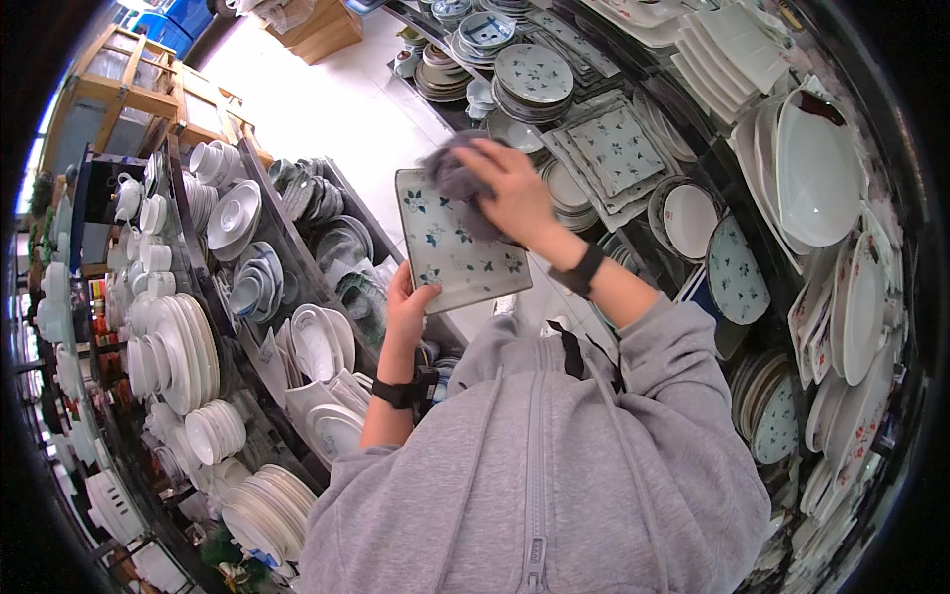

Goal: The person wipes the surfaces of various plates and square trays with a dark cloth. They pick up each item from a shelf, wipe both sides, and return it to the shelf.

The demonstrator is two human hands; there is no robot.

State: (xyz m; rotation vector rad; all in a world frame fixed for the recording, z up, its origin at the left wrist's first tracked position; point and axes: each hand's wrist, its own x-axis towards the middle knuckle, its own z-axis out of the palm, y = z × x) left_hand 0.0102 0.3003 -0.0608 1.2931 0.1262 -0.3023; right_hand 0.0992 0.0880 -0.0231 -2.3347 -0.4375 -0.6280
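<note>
A square ceramic plate [460,256] with a dark rim and blue-green flower sprigs is held up in front of my body, its patterned face towards me. My left hand [408,301] grips its lower left edge, the thumb lying on the face. Bunched under the fingers of my right hand [512,189] is a dark grey cloth [460,174], which lies against the upper right part of the plate and covers some of it. The right hand and the cloth look slightly blurred.
On the right, shelves hold stacked square plates [616,148], round plates [534,73] and large white oval dishes [816,171]. Left shelves carry white plates [197,353], bowls [252,286] and a teapot [130,197]. Wooden crates [126,89] and a cardboard box [319,30] stand beyond.
</note>
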